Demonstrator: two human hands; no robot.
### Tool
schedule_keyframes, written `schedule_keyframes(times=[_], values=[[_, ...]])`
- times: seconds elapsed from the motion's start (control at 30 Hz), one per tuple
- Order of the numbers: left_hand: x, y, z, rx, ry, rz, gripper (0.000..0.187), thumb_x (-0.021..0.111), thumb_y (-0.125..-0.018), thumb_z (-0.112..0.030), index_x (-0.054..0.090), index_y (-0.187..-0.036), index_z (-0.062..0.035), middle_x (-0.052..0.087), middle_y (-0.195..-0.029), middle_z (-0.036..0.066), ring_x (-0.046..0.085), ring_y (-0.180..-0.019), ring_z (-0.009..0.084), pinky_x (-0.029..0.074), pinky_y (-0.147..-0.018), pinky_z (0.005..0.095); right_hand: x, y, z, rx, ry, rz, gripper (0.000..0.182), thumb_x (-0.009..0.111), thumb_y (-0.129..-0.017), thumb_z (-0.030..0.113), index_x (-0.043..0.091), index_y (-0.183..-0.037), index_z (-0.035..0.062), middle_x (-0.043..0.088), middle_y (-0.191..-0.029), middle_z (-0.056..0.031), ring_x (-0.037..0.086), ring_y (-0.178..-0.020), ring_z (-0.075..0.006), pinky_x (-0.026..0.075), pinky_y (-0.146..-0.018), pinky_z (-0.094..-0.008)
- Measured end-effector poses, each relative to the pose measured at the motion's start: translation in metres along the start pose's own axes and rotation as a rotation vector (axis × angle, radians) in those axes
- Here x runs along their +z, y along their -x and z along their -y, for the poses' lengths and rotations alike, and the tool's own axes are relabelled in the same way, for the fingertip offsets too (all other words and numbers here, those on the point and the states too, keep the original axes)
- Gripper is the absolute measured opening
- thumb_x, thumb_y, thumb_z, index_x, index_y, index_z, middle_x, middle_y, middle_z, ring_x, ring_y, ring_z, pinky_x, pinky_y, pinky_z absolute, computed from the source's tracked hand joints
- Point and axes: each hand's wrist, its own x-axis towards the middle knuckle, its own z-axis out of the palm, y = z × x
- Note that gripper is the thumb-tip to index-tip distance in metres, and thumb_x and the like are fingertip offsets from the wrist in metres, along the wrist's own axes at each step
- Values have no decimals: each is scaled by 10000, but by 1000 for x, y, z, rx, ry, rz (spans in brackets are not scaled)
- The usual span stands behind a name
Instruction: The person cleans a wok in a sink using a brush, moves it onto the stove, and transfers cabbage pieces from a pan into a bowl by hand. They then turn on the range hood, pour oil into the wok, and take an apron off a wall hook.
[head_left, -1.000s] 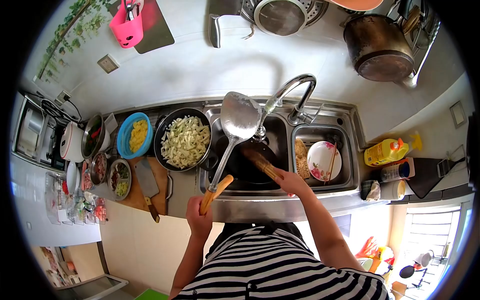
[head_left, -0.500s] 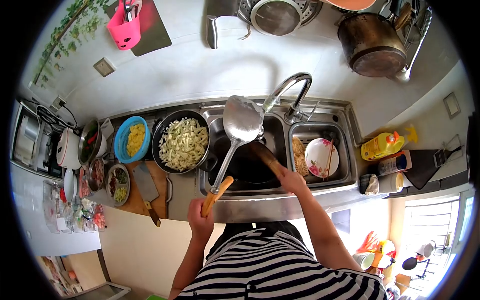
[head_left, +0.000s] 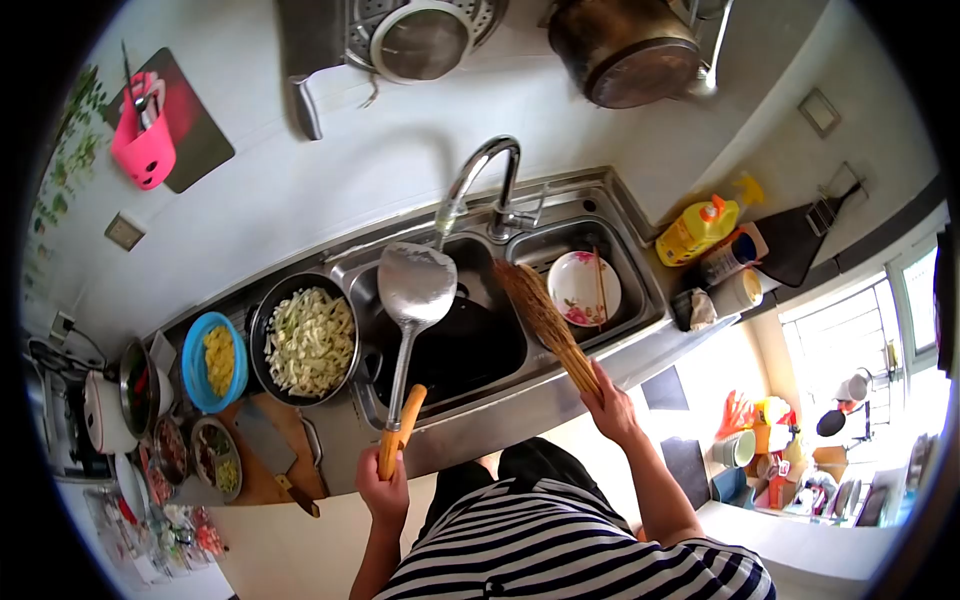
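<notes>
My left hand is wrapped around the wooden handle of a metal wok spatula. Its wide blade points up over the left sink basin, and a second wooden piece crosses close beside the handle. In my right hand is the bound end of a bamboo wok brush, whose splayed bristles reach over the divider between the basins. A dark, pan-like shape lies low in the left basin, partly hidden by the spatula. The faucet arches above.
Left of the sink stand a pan of cut pale vegetables, a blue basket of yellow pieces, and a cutting board with a cleaver. The right basin holds a flowered bowl with chopsticks. A yellow bottle stands farther right.
The brush has come up out of the left basin and swung right toward the divider. My left hand and the spatula sit lower and farther left, while the whole view has turned.
</notes>
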Motion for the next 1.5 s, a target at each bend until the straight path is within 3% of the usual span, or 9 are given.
schedule_keyframes(times=[0.2, 0.47, 0.9, 0.97, 1.03, 1.17, 1.3, 1.37, 1.5], values=[[4, -2, 0, -79, 10, -25, 157, 660, -812, -66, 542, -887, 3, 557, -763, 118, 537, -658, 252, 445, -624, 337, -4, 56, -70, 27, 219, -345, 742, 632, -823, 172, 223, -1432, 64, 572, -1038, -211, 590, -864, -389, 491, -698, -466], [15, 4, -24, -59, 2, -91, 151, 652, -821, -58, 544, -902, 12, 547, -753, 100, 515, -653, 207, 437, -628, 314, -7, 83, -159, 121, 363, -229, 775, 665, -795, 183, 235, -1434, 96, 549, -1089, -175, 530, -981, -350, 403, -863, -448], [37, 13, -33, -71, 35, -184, 165, 653, -837, -79, 572, -937, 25, 566, -770, 68, 521, -666, 151, 440, -626, 283, -31, 78, -151, 52, 308, -193, 782, 650, -770, 249, 257, -1413, 39, 577, -1020, -159, 572, -901, -322, 416, -823, -462], [39, 13, -35, -66, 45, -193, 168, 654, -836, -80, 574, -940, 25, 574, -769, 69, 527, -664, 151, 442, -624, 284, -38, 74, -143, -176, 474, -468, 746, 640, -771, 250, 293, -1394, 33, 583, -1032, -153, 568, -933, -324, 402, -859, -475], [42, 13, -40, -72, 48, -214, 170, 656, -835, -80, 576, -942, 25, 582, -767, 69, 533, -662, 150, 445, -622, 285, -40, 65, -124, -216, 408, -490, 625, 621, -788, 172, 368, -1336, 11, 590, -1040, -152, 556, -982, -332, 413, -874, -446], [47, 14, -37, -63, 54, -240, 178, 661, -822, -75, 584, -955, 14, 594, -784, 90, 565, -678, 169, 463, -640, 297, -15, 33, -53, -36, -463, 17, 336, 566, -864, 50, 516, -1194, 6, 653, -813, -88, 631, -785, -151, 507, -759, -294], [52, 14, -53, -79, 50, -287, 177, 663, -812, -80, 596, -954, 3, 607, -799, 102, 591, -701, 197, 470, -644, 308, 48, -3, 58, 315, -1372, 857, 444, 550, -921, 314, 498, -1221, -9, 625, -1045, -145, 616, -938, -232, 483, -859, -352], [56, 18, -60, -115, 6, -294, 184, 665, -803, -89, 600, -951, 0, 606, -796, 115, 599, -702, 225, 473, -645, 317, 70, -10, 117, 609, -1554, 1102, 487, 564, -900, 412, 508, -1178, 16, 594, -1071, -127, 576, -1007, -244, 439, -921, -381], [63, 30, -79, -92, -16, -289, 218, 668, -816, -112, 598, -981, 12, 627, -820, 105, 599, -731, 176, 481, -673, 303, 113, -14, 166, 542, -1930, 1242, 357, 582, -892, 384, 529, -1051, 68, 576, -995, -74, 543, -978, -232, 423, -926, -404]])
